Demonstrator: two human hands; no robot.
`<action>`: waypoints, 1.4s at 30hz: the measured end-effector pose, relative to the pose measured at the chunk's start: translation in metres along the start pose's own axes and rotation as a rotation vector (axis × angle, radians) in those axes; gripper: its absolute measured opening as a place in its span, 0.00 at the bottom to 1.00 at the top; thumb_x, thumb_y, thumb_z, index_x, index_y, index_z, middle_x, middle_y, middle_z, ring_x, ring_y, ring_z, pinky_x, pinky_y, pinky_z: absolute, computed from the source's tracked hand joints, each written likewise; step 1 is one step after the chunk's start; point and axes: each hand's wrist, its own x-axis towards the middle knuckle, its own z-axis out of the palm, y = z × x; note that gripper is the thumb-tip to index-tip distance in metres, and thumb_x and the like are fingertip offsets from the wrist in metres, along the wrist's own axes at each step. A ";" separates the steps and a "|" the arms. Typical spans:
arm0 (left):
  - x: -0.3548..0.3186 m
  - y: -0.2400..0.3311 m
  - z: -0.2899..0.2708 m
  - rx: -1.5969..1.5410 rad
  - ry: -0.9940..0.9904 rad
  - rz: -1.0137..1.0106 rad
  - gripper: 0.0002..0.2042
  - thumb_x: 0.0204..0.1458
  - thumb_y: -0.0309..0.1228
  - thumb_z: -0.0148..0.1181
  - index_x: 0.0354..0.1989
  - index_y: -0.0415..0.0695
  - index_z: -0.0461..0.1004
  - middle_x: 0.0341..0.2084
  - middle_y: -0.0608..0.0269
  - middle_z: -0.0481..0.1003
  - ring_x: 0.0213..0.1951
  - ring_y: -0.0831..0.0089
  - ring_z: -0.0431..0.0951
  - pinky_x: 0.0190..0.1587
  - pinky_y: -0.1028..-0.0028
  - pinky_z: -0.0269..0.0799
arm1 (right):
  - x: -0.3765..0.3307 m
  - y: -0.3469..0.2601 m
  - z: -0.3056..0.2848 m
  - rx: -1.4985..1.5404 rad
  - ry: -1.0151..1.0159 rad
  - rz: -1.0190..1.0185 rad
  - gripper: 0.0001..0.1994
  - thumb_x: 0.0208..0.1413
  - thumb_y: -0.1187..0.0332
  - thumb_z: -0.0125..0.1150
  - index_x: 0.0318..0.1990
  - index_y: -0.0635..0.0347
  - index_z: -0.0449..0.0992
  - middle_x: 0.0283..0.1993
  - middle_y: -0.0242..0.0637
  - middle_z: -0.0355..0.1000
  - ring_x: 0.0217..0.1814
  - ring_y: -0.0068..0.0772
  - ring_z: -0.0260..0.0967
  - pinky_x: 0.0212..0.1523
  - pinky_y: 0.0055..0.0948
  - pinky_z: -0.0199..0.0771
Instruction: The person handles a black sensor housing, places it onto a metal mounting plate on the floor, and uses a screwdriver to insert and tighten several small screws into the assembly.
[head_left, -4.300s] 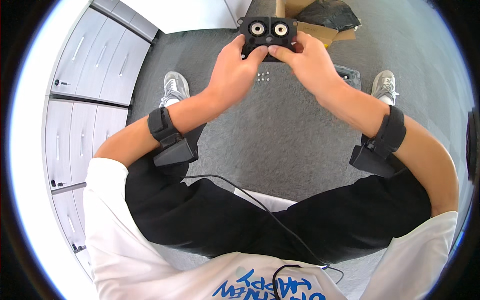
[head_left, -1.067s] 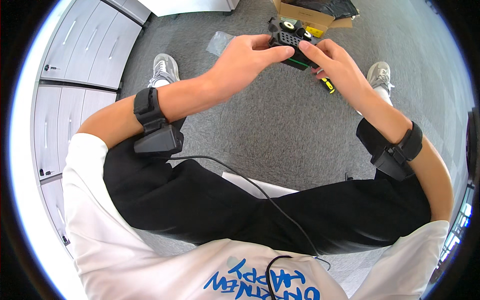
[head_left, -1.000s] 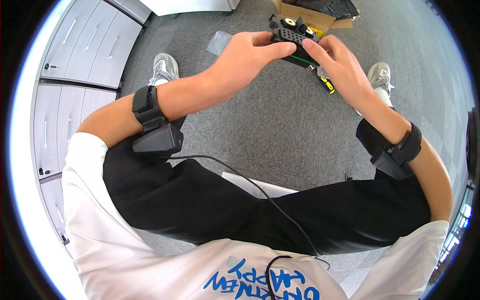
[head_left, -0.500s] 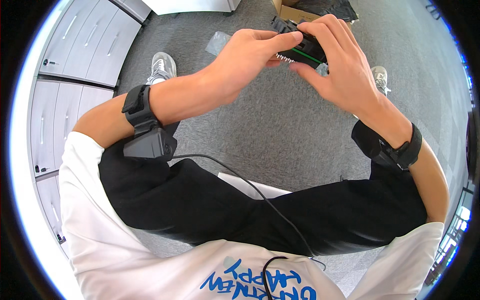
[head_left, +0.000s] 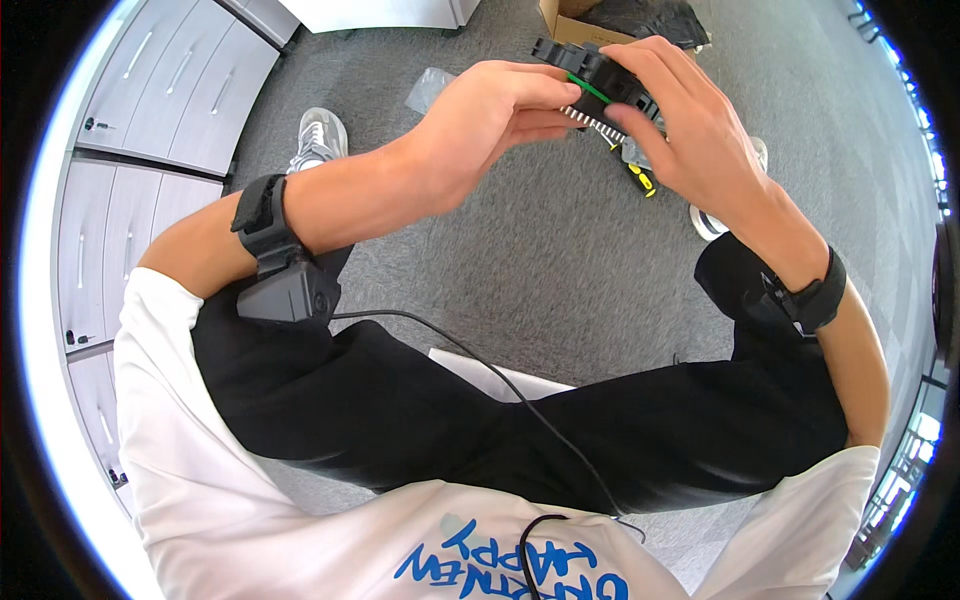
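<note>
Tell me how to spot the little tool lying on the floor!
Look at the grey carpet just beyond the person's right hand. A small screwdriver lies there beside a grey shoe. Its yellow and black handle is the only bright thing on the floor.

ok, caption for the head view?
Both hands, left hand and right hand, grip a black finned module above grey carpet.

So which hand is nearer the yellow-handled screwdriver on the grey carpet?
Right. The right hand sits directly above the yellow-handled screwdriver, partly covering it. The left hand is farther off to its left, gripping the black device.
</note>
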 end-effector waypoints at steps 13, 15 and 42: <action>-0.002 0.004 -0.005 0.066 -0.164 0.054 0.27 0.62 0.33 0.52 0.65 0.27 0.63 0.58 0.47 0.71 0.62 0.63 0.71 0.71 0.63 0.59 | -0.003 0.000 -0.004 0.125 0.027 0.041 0.15 0.57 0.76 0.62 0.51 0.64 0.71 0.45 0.42 0.70 0.50 0.49 0.70 0.50 0.41 0.72; -0.001 0.005 -0.005 0.070 -0.189 0.052 0.28 0.62 0.33 0.53 0.66 0.26 0.62 0.59 0.47 0.70 0.63 0.62 0.70 0.72 0.63 0.58 | -0.003 -0.001 -0.003 0.110 0.034 0.047 0.16 0.56 0.74 0.64 0.52 0.64 0.71 0.45 0.43 0.70 0.51 0.49 0.70 0.51 0.41 0.71; -0.005 0.011 0.003 -0.126 -0.323 0.027 0.40 0.48 0.33 0.51 0.70 0.22 0.51 0.66 0.34 0.61 0.69 0.50 0.62 0.72 0.54 0.55 | -0.011 -0.021 0.022 0.150 0.051 0.312 0.35 0.40 0.78 0.73 0.57 0.65 0.61 0.54 0.51 0.62 0.60 0.58 0.63 0.57 0.48 0.69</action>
